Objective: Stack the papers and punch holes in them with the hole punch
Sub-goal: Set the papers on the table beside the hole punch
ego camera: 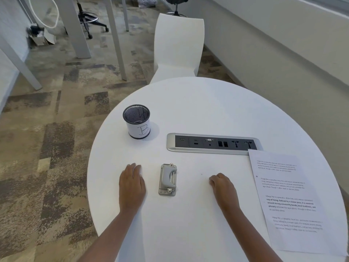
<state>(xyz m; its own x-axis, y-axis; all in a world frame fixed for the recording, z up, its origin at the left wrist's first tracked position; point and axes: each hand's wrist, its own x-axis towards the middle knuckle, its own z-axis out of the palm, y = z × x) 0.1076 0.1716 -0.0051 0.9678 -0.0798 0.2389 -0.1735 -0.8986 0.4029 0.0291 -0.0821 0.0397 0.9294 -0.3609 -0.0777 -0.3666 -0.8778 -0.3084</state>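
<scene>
A small grey metal hole punch lies on the round white table, between my two hands. My left hand rests flat on the table just left of the punch, fingers together, holding nothing. To the right of the punch, my right hand rests palm down, fingers slightly curled, also holding nothing. Printed papers lie flat at the table's right edge, apart from both hands; how many sheets there are I cannot tell.
A black mesh pen cup with a white label marked "B" stands at the back left. A silver power and socket strip is set into the table's middle, its right end under the papers' corner. A white chair stands beyond the table.
</scene>
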